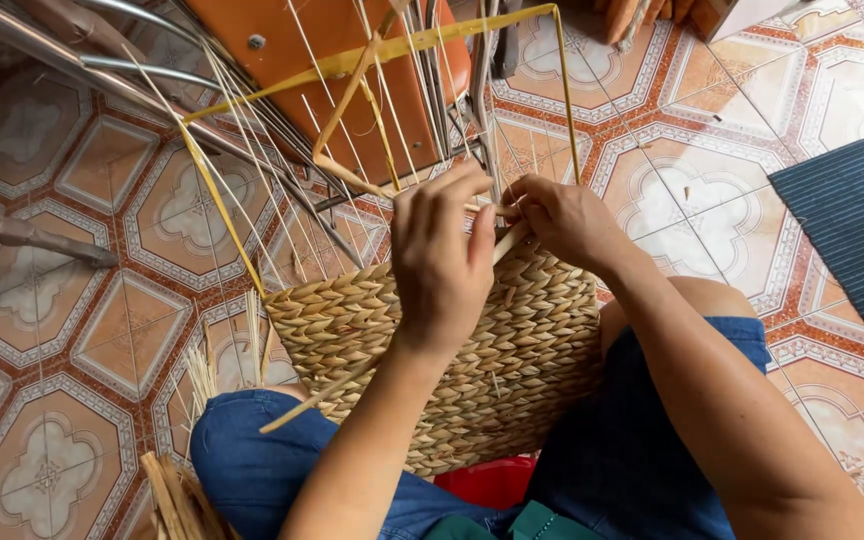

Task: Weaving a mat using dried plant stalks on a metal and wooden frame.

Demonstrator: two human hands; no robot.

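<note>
My left hand (439, 262) and right hand (564, 222) pinch a strand (492, 210) at the basket's (432, 350) twelve-o'clock rim, keeping the weave tight.

Upright stakes (252, 150) and chair (352, 60) ahead

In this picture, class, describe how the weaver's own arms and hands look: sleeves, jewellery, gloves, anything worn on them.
Both arms are bare along all of their visible length, with no sleeves in view. The left hand and the right hand wear no gloves, and no rings, bracelets or watch can be seen. The only clothing in view is lower down: blue denim shorts over the knees.
</note>
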